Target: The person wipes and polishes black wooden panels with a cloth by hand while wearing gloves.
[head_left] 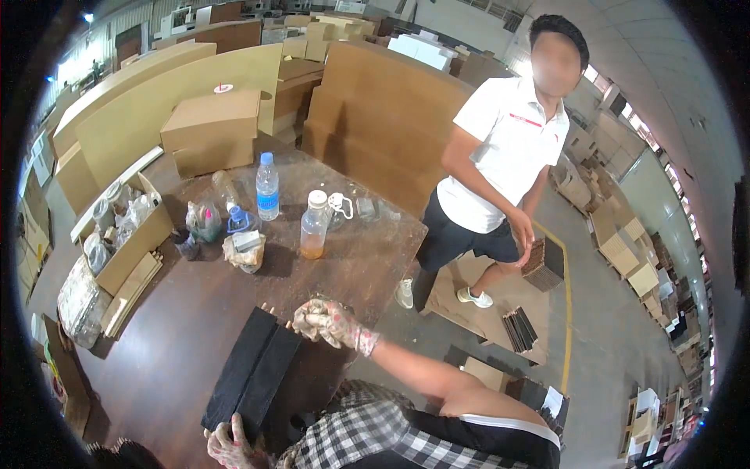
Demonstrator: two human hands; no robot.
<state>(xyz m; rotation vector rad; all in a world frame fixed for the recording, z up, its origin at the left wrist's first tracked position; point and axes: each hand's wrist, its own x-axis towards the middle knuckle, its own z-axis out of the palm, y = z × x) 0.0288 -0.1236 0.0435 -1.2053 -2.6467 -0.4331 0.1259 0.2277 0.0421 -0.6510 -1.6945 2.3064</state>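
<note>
Two long, flat black slabs [254, 367], material unclear, lie side by side on the dark brown tabletop [164, 367], narrow seam between them, stretched from the left hand [230, 447] to the right hand [324, 322]. Long axis runs away from the left hand, slanting rightward. Left is nearer: stained pale glove, fingers bunched over the near end, touching; from here I can't tell if it grips or just rests. Right, in a red-spotted pale glove, sits just beside the far end, fingers curled in narrow next to thin light wooden pegs [266, 309] poking out there; can't tell if one is pinched. Beyond the right hand: clear plastic bottle with white cap and amber liquid [313, 230].
</note>
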